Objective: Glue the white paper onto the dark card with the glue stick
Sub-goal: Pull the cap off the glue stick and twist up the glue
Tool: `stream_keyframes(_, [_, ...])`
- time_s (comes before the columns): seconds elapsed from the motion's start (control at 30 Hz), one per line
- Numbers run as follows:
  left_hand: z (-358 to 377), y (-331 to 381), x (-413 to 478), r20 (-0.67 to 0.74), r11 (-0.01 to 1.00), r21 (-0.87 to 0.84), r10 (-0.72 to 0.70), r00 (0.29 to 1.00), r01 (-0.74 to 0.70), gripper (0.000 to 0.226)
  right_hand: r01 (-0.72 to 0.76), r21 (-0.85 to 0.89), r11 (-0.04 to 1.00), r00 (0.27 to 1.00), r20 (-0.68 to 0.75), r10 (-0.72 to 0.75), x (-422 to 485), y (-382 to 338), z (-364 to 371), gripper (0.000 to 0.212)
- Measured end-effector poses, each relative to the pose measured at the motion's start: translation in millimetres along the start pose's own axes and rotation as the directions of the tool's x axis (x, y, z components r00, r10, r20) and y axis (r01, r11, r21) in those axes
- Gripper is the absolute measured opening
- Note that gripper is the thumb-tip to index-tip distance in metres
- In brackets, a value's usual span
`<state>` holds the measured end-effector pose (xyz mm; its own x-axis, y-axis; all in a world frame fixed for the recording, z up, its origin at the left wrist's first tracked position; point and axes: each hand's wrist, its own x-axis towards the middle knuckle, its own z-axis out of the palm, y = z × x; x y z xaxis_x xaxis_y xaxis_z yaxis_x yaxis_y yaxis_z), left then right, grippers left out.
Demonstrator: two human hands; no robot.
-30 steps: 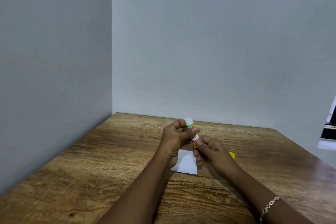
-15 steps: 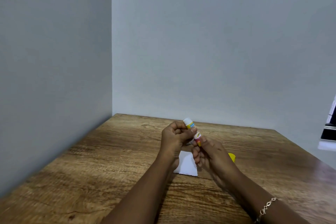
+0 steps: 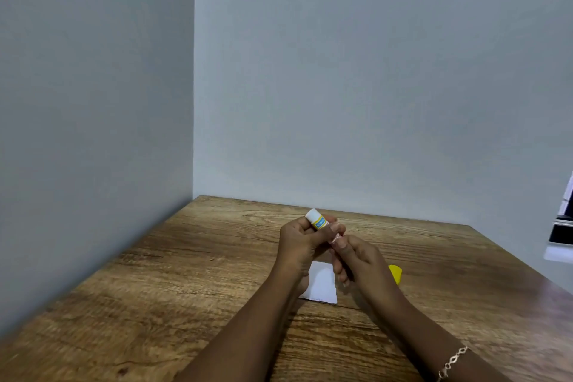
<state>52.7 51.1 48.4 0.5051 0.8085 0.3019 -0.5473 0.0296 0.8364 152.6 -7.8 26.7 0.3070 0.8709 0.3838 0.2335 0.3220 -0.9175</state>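
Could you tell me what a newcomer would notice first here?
The left hand grips a glue stick mid-table while the right hand pinches its lower end. A white paper lies on the wooden table beneath them, a small yellow piece just right of the right hand.

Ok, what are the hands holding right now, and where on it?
The glue stick, raised above the table. The left hand grips its middle, just below the white end; the right hand pinches its lower end.
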Motion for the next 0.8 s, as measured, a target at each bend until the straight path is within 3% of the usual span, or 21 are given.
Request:
stream_keyframes(0.13, [2.2, -0.4, 0.2, 0.054, 1.0, 0.001, -0.016, 0.998, 0.016, 0.01, -0.289, 0.27, 0.918, 0.957, 0.084, 0.277, 0.5, -4.0, -3.6, 0.052])
stream_keyframes(0.2, [3.1, -0.6, -0.5, 0.062, 1.0, -0.004, -0.016, 0.998, 0.016, 0.016, -0.342, 0.301, 0.89, 0.94, 0.121, 0.32, 0.6, -4.2, -5.0, 0.055])
stream_keyframes(0.4, [-0.5, -1.2, 1.0, -0.052, 0.998, -0.053, -0.028, 0.998, 0.025, 0.014, -0.006, 0.152, 0.988, 1.0, 0.021, 0.003, 0.5, 0.5, -4.4, 0.017])
stream_keyframes(0.5, [-0.3, -1.9, 1.6, -0.02, 0.999, -0.025, -0.021, 1.0, 0.02, 0.015, -0.053, 0.162, 0.985, 0.999, -0.002, 0.054, -0.4, 0.2, -2.7, 0.03])
stream_keyframes(0.6, [1.6, -2.9, 1.4, 0.023, 1.0, -0.002, -0.025, 0.999, 0.025, 0.013, -0.262, 0.206, 0.943, 0.964, 0.019, 0.264, -0.4, -1.5, -3.4, 0.049])
stream_keyframes(0.67, [2.7, -3.4, 1.1, 0.03, 1.0, 0.003, -0.02, 0.999, 0.02, 0.013, -0.33, 0.224, 0.917, 0.943, 0.043, 0.329, 0.0, -1.6, -5.2, 0.052])
stream_keyframes(0.8, [-0.1, -3.4, 2.2, -0.03, 1.0, 0.003, -0.013, 0.999, 0.013, 0.013, -0.132, 0.185, 0.974, 0.991, 0.012, 0.132, 0.2, 0.2, -5.5, 0.028])
